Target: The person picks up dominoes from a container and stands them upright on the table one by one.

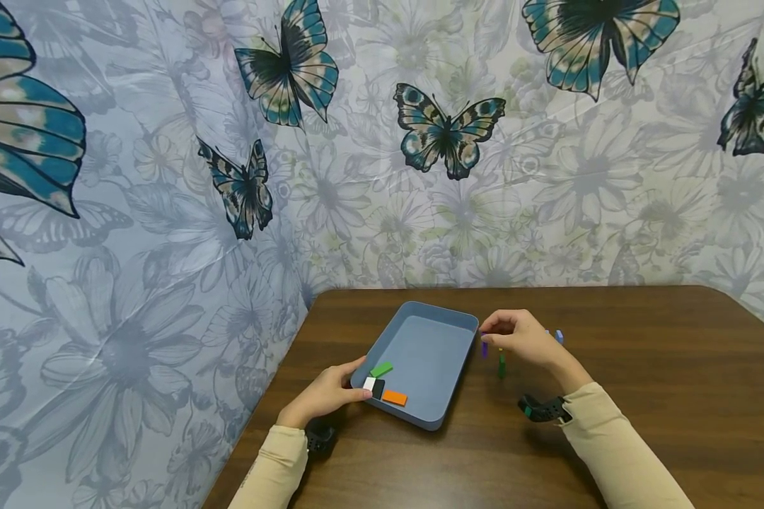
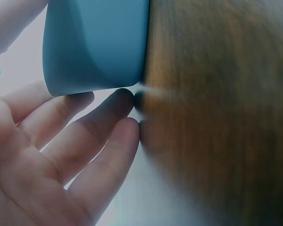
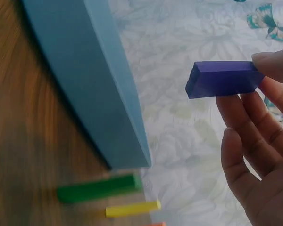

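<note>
My left hand grips the near-left corner of a shallow blue-grey tray, thumb over the rim and fingers against the outer wall. Inside that corner lie a light green block, a white block, a black block and an orange block. Just past the tray's right rim, my right hand pinches a purple block between thumb and fingers, above the table. A dark green block stands upright below this hand, with a yellow block beside it.
Behind the right hand, a blue block is partly hidden. The brown wooden table reaches back to a wall covering with flowers and butterflies. Each wrist wears a black band, the right one close above the tabletop.
</note>
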### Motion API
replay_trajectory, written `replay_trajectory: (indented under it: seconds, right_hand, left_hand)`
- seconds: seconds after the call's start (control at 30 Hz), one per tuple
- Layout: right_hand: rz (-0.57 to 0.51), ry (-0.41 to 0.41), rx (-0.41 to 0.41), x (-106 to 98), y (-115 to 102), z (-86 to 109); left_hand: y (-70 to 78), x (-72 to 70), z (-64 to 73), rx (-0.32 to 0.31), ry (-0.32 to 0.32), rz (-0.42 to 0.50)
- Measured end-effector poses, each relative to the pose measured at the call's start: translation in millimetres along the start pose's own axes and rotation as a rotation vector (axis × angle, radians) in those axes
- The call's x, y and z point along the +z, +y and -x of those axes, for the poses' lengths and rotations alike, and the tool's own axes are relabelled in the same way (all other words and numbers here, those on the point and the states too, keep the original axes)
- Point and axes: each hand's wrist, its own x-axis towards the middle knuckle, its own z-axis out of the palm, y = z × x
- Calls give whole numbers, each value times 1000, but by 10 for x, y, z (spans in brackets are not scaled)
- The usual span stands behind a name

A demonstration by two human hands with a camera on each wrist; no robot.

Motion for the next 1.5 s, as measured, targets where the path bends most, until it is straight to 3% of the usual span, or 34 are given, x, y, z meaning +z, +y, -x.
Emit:
replay_trajectory:
  seconds: [0.33, 0.57, 0.8, 1.07, 1.5]
  right_hand:
    - [56, 32, 36, -231, 171, 93]
    - [34, -10, 26, -354, 314, 148]
    - [42, -77, 96, -457, 419, 135]
    - [84, -138, 126, -483, 559, 149]
    - [110, -172, 140, -435, 680, 173]
  left_hand:
    - [1, 9, -33, 12, 5, -5]
    - [24, 3, -36, 2, 0, 7]
    - [65, 34, -70, -12, 8, -14]
    - [86, 34, -51, -30, 5, 4]
    - [105, 55, -54, -25, 13, -1]
